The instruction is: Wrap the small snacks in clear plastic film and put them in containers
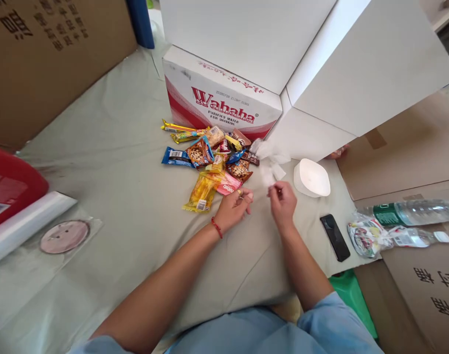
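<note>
My left hand (232, 210), with a red cord bracelet on its wrist, has its fingers curled together beside the pink wafer packet (227, 184); what it holds, if anything, is too small to make out. In my right hand (284, 202), thumb and fingers pinch a thin translucent plastic bag (267, 176), blurred at its edge. Wrapped snacks lie in a loose heap ahead of my hands, among them a yellow packet (202, 191), a blue packet (175, 156) and a brown cookie packet (200, 152). To the right of my right hand stands a white plastic tub (312, 178).
Behind the snacks stands a Wahaba water carton (224, 105) below tall white boxes (242, 34). A black phone (335, 237) and plastic bottles (423, 212) lie at right. On the left are a red container (14, 184), a plastic film roll (32, 223) and a brown carton (54, 73).
</note>
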`<act>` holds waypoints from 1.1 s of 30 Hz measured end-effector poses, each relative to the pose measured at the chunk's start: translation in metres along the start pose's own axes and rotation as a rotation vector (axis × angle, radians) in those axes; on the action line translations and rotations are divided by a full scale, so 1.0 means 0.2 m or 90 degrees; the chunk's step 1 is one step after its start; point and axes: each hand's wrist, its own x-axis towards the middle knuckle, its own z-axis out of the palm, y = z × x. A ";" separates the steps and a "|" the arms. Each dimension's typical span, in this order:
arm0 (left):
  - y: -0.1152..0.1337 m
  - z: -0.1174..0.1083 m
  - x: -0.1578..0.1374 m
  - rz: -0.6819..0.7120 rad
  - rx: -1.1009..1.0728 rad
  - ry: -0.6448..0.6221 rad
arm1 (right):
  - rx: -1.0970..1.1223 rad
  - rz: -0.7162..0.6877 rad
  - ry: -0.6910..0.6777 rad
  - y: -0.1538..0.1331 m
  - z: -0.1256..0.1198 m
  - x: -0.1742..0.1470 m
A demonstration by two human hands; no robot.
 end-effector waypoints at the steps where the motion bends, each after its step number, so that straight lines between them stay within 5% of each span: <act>1: 0.00 0.01 0.01 -0.031 -0.047 0.005 | 0.020 -0.031 -0.022 -0.03 0.03 -0.09; 5: -0.01 0.00 0.02 -0.064 -0.092 0.058 | 0.120 -0.025 -0.105 -0.08 0.10 -0.23; 11: -0.01 -0.04 0.00 0.031 0.084 0.049 | 0.282 0.089 -0.185 -0.04 0.10 -0.19; 19: 0.02 -0.10 0.00 -0.013 -0.085 0.043 | 0.699 0.467 0.036 0.06 -0.02 -0.08; 25: 0.09 -0.08 -0.03 -0.130 -0.279 0.047 | 0.771 0.494 -0.003 0.05 -0.07 -0.07; 33: 0.05 -0.06 -0.04 -0.139 -0.067 -0.099 | 0.600 0.391 -0.124 0.02 0.02 -0.13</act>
